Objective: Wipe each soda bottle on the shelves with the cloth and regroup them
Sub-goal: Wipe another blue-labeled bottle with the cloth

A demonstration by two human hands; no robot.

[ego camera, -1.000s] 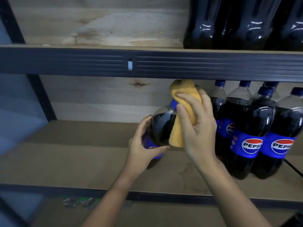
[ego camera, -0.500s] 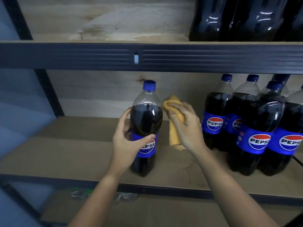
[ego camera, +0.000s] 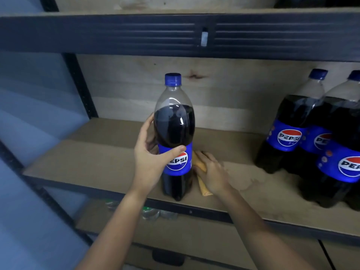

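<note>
Lower side of one soda bottle under wipe, mid shelf.

The soda bottle stood upright near the front edge of the shelf, well apart from the grouped bottles at the right. My left hand gripped it at the label, thumb across the front. My right hand clasped the yellow cloth against the bottle's lower right side. Judgement: the left grip needed to stay firm so wiping pressure would not tip the bottle; turning it would bring the far side to the cloth before regrouping.
</note>
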